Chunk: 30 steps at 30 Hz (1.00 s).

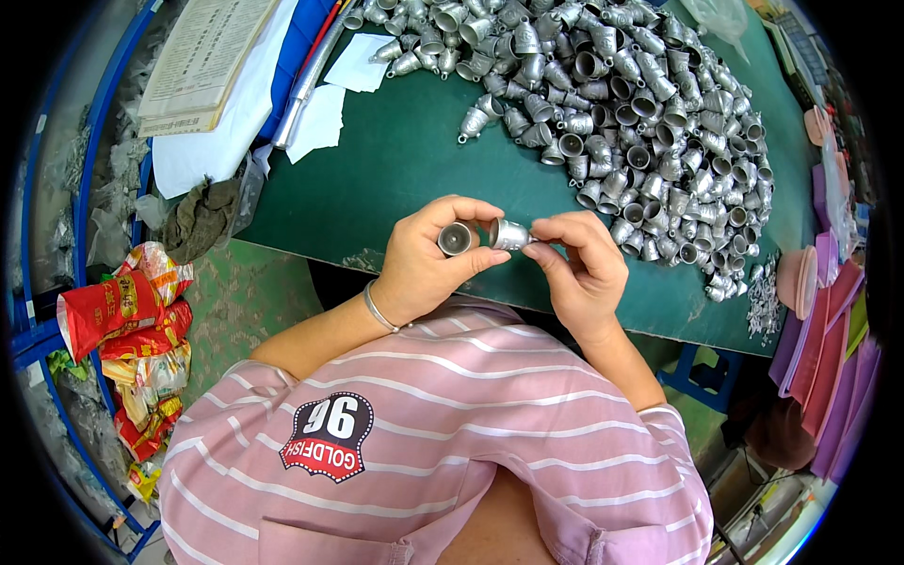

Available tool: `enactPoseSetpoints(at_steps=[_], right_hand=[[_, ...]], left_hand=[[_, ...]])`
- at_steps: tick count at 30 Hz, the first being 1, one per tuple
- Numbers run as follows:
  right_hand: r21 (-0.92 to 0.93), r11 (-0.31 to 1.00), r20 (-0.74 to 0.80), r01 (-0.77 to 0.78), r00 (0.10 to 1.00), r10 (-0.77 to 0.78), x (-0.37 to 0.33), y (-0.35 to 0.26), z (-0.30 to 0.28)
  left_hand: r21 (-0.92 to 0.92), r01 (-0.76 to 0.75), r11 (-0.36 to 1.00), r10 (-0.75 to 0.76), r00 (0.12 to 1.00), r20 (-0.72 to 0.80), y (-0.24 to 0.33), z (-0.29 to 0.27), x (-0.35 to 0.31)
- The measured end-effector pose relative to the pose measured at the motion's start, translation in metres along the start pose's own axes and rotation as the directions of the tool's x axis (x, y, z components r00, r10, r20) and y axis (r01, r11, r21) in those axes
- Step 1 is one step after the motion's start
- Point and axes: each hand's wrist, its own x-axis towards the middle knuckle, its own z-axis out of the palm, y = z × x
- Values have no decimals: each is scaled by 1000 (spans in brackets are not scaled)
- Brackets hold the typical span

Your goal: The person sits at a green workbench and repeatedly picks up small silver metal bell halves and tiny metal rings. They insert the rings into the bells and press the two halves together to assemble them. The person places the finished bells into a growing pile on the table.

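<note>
Here we grip two small silver metal bells over the green table's (395, 179) near edge: our left hand (424, 264) pinches one bell (456, 239) mouth-up, and our right hand (584, 268) clasps a second bell (511, 234) touching it. At one o'clock lies the heap of bells (640, 113); at eleven, white paper scraps (320, 118).

Left hand (424, 259), right hand (579, 264) raised together, fingers pinched.
</note>
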Motion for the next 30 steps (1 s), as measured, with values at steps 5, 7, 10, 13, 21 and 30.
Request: enactPoseSetpoints(at_steps=[5, 7, 10, 13, 21, 30], right_hand=[[34, 999, 51, -28, 998, 26, -3, 5, 7], [58, 997, 90, -47, 995, 42, -2, 5, 8], [-136, 991, 181, 15, 983, 10, 11, 9, 8], [-376, 897, 260, 232, 956, -138, 36, 17, 4], [-671, 612, 349, 418, 907, -237, 91, 25, 50], [-554, 732, 387, 396, 901, -195, 71, 29, 44]], left_hand=[[127, -298, 946, 300, 954, 3, 0, 2, 3], [157, -307, 939, 308, 951, 19, 2, 1, 2], [-35, -223, 974, 222, 975, -25, -2, -6, 1], [-569, 38, 821, -63, 998, -24, -7, -17, 1], [-824, 226, 520, -299, 952, 72, -13, -27, 1], [-767, 338, 545, -362, 920, 149, -12, -28, 6]])
